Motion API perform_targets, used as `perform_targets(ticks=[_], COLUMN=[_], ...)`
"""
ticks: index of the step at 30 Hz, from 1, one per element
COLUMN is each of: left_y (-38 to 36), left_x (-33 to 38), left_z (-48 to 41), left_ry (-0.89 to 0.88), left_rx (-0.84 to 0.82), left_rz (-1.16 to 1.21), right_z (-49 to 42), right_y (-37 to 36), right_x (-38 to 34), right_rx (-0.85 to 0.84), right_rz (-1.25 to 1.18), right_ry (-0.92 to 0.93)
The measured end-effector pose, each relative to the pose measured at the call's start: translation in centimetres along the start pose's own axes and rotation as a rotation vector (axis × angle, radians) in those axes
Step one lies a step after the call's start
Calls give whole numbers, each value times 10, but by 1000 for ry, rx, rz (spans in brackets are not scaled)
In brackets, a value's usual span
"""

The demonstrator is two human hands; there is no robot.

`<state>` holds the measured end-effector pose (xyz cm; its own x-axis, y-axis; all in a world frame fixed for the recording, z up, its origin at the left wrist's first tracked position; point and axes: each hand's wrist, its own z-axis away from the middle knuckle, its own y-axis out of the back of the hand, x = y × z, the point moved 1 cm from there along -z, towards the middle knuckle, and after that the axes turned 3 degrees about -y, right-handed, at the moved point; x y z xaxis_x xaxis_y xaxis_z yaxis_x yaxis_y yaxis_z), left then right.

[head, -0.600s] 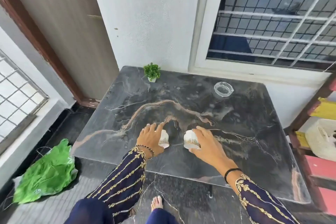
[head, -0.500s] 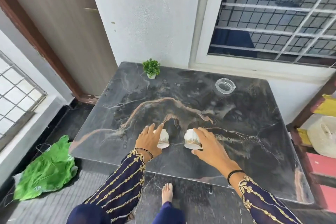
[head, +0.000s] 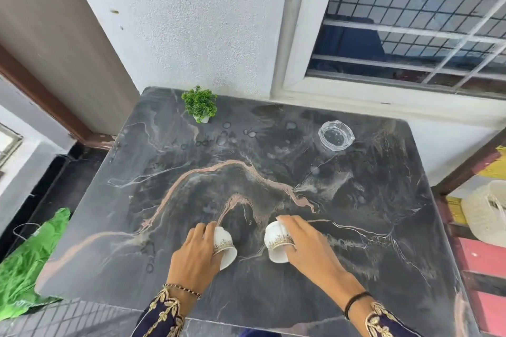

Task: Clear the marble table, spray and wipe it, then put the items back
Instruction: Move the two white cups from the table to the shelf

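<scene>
On the near middle of the dark marble table (head: 356, 227) are two white cups with gold trim, both tilted with their mouths toward me. My left hand (head: 195, 254) grips the left cup (head: 224, 243) from its left side. My right hand (head: 306, 246) grips the right cup (head: 277, 241) from its right side. A small green plant in a white pot (head: 200, 104) stands at the far left edge. A clear glass bowl (head: 336, 135) sits at the far right. Round dried water marks dot the far half of the top.
A green plastic bag (head: 24, 268) lies on the floor left of the table. At the right stands a red and yellow wooden rack (head: 482, 254) with a white basket (head: 484, 213). The wall and a barred window (head: 410, 22) back the table.
The view has come closer to the table. Both hands stay on the cups, which are tilted a little more toward me than before.
</scene>
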<state>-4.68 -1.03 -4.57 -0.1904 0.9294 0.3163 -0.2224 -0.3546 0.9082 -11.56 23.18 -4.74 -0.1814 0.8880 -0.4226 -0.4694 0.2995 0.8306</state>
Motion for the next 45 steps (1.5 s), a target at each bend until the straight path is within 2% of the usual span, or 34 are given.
perform_targets(ticks=[5, 8, 14, 22, 27, 37, 41, 45], left_y=[0, 0, -4, -16, -28, -102, -144, -192], left_x=[11, 24, 77, 148, 204, 387, 478, 559], left_z=[-12, -26, -54, -64, -54, -16, -17, -22], left_ry=[102, 102, 4, -67, -83, -30, -119, -235], left_rx=[5, 9, -13, -20, -84, -170, -260, -325], left_rz=[283, 387, 404, 464, 442, 488, 518, 464], right_z=[-15, -15, 0, 30, 55, 126, 161, 192], right_y=[10, 21, 41, 64, 82, 123, 135, 128], right_x=[14, 28, 65, 117, 164, 343, 431, 513], right_rx=[1, 30, 92, 194, 237, 273, 341, 388], right_rz=[-77, -153, -276, -344, -400, -491, -516, -541], right_ry=[-77, -147, -288, -395, -421, -365, -404, -529])
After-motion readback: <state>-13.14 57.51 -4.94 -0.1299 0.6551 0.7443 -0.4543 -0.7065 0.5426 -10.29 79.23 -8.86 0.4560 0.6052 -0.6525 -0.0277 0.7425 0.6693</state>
